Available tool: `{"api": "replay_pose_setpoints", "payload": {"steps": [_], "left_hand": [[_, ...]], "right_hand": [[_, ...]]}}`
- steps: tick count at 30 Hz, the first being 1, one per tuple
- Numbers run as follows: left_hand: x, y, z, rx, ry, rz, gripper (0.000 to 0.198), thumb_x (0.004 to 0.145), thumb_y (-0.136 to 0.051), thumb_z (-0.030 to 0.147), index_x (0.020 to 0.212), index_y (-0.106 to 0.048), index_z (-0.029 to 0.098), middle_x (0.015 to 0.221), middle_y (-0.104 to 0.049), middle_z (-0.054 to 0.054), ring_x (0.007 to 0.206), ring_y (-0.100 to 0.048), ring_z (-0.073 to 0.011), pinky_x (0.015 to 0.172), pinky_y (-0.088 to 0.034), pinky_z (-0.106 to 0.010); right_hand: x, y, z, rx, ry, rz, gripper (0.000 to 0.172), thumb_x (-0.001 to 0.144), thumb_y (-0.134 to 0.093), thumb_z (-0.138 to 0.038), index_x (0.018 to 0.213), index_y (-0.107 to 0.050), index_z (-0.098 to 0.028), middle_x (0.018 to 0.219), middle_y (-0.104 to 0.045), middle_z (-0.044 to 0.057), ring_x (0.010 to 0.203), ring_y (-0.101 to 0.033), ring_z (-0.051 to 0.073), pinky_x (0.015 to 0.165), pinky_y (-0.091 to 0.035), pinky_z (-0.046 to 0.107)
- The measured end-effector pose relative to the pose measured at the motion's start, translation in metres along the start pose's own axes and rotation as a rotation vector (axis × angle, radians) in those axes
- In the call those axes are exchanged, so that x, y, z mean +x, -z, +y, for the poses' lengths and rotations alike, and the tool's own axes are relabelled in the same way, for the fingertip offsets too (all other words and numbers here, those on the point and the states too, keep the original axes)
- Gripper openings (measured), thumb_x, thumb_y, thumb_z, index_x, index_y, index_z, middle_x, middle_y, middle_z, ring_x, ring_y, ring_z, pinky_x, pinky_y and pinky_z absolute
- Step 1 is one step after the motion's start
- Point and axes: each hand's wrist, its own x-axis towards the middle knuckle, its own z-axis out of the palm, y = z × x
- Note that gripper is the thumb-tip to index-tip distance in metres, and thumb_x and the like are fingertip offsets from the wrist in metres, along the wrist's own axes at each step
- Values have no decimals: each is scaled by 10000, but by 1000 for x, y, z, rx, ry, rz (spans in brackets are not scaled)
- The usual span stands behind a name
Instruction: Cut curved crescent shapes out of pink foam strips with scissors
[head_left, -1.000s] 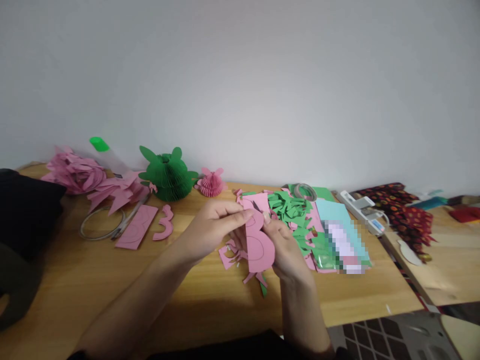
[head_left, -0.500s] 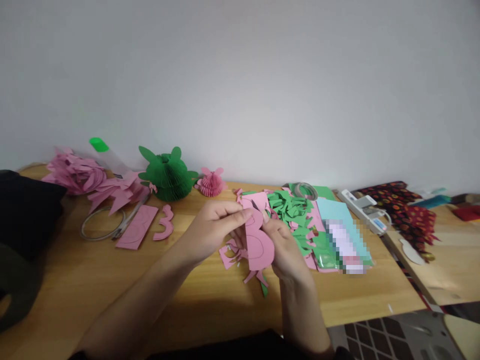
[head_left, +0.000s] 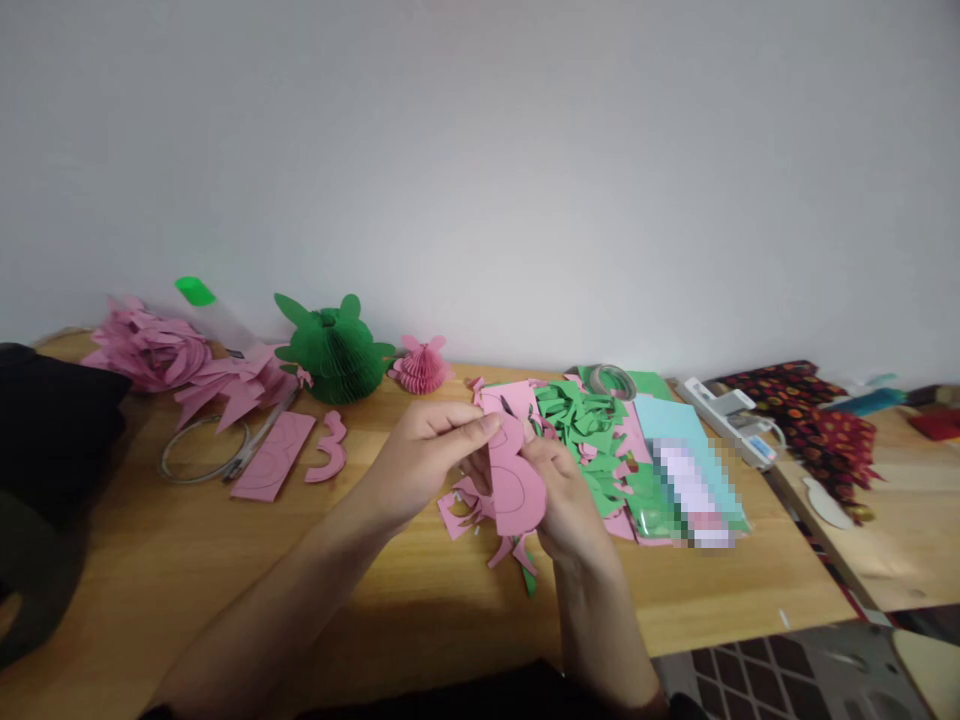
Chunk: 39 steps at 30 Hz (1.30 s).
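A pink paper cutout [head_left: 514, 492] with a rounded, scalloped right edge and drawn curved lines is held up over the table. My left hand [head_left: 427, 450] pinches its upper left part between thumb and fingers. From the right, my right hand [head_left: 566, 490] closes on the same cutout near the notch between its lobes. Some right fingers are hidden behind the paper. Below and behind the hands lie pink paper scraps [head_left: 456, 512]. To the left rest a folded pink strip with drawn curves [head_left: 274, 457] and a wavy pink cut piece [head_left: 330, 450].
Along the wall stand a green honeycomb paper figure [head_left: 334, 350] and a small pink one [head_left: 422, 365]. Green scraps [head_left: 585, 420], a tape roll [head_left: 611, 382], blue paper [head_left: 671, 425] and a power strip [head_left: 727, 420] lie right. Pink paper piles [head_left: 150, 345] and a cable [head_left: 202, 470] are left.
Both hands and the pink cutout have shifted very slightly left and up. The grip on the paper looks the same.
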Motion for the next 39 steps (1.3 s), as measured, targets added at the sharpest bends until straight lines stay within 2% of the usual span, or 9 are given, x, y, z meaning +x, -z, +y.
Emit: {"api": "replay_pose_setpoints", "payload": {"steps": [5,9,16,20,24,32,39], "left_hand": [[1,3,-1,-13,12,-26,241,773,-636,323,608,-630,147,588,-609,5,559,-542,-113,564,-432,-245],[2,6,-1,34,-6,-39,233,767,-634,316,613,-596,146,594,-561,18,585,-523,-113,598,-429,-253],[1,6,5,240,-169,80,293,817,-560,292,560,-509,161,567,-443,44,587,-438,-99,582,-377,-230],[-1,4,11,379,-221,94,308,843,-525,271,557,-489,161,560,-407,46,580,-390,-95,574,-340,-225],[-2,3,11,417,-232,108,304,853,-508,264,566,-482,164,558,-392,44,576,-376,-100,560,-320,-230],[0,6,6,384,-248,19,295,855,-501,274,581,-492,164,559,-395,42,572,-394,-105,568,-340,-243],[1,8,5,377,-240,6,281,858,-498,270,600,-518,158,568,-436,36,580,-438,-111,573,-364,-250]], "right_hand": [[0,0,-2,-8,14,4,488,770,-574,-596,512,-459,-198,493,-421,-28,465,-297,105,428,-274,242],[0,3,2,2,2,20,547,770,-582,-635,500,-380,-205,460,-323,-60,434,-225,83,394,-201,232],[0,3,4,48,-25,-118,617,824,-506,-668,448,-379,-196,394,-276,-77,353,-175,53,353,-160,223],[-1,2,4,106,-22,-111,598,824,-540,-641,458,-397,-190,393,-285,-84,341,-164,43,342,-170,209],[-1,2,5,135,-20,-115,599,815,-554,-641,458,-397,-186,395,-270,-91,342,-155,39,337,-162,200],[0,4,4,117,-4,-137,607,862,-517,-606,452,-393,-177,403,-264,-86,357,-148,39,353,-119,209],[0,4,2,110,-9,-146,604,849,-522,-624,460,-396,-180,403,-279,-84,357,-151,40,355,-112,218]]}}
